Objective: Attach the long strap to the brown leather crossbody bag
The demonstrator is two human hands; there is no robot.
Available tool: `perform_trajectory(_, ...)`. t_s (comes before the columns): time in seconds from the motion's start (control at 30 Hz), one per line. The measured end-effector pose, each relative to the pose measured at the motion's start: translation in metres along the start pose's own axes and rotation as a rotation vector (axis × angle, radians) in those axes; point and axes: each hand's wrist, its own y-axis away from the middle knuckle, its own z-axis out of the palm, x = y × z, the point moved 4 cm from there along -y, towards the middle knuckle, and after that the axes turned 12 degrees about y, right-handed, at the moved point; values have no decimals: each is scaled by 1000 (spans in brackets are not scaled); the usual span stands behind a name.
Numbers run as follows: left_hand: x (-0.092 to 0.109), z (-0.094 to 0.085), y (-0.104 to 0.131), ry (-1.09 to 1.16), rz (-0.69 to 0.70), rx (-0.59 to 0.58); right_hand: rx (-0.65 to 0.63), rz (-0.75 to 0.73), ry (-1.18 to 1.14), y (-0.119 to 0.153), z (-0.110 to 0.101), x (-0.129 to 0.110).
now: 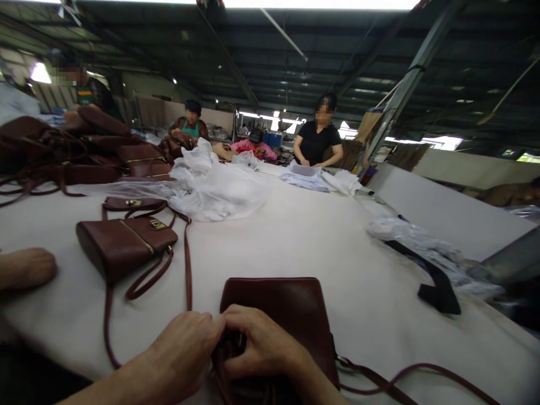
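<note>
A brown bag [291, 315] lies flat on the white table [304, 247], at the near edge right in front of the person. Its long axis runs away from the person: the closed bottom edge points to the far side, and the open mouth end points back at the person, under the hands. The left hand [185, 349] and the right hand [261, 349] meet at that near end, fingers curled shut and pinching the bag's opening, where a small metal part shows between them. The bag's strap [405, 376] trails off to the right along the table edge.

To the left, well apart, a second bag [126, 244] lies flat with its clasp up, its strap looped toward the near edge. Behind it rests a third bag [135, 203]. At the far left edge, another person's arm [25, 269] rests on the table.

Further back is a heap of clear plastic wrap [211, 185], and a pile of brown bags [76, 149] at the upper left. To the right lie a black strap [434, 281] and more plastic.

Three workers stand at the far end; one in a black shirt [317, 143] handles white sheets. Overhead is a dark metal roof [270, 50] with beams and skylights.
</note>
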Motion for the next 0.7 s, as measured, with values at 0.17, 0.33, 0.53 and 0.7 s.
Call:
perform_trajectory(0.17, -15, -7, 9, 223, 239, 189, 82, 66, -200, 8, -21, 2)
perform_trajectory(0.33, -12, -26, 22, 608, 533, 113, 583, 115, 139, 43, -99, -12)
perform_trajectory(0.53, -1, -45, 8, 772, 599, 104, 841, -24, 937, 95, -186, -74)
perform_trajectory(0.7, 13, -69, -7, 718, 619, 141, 788, 12, 1141, 102, -230, -102)
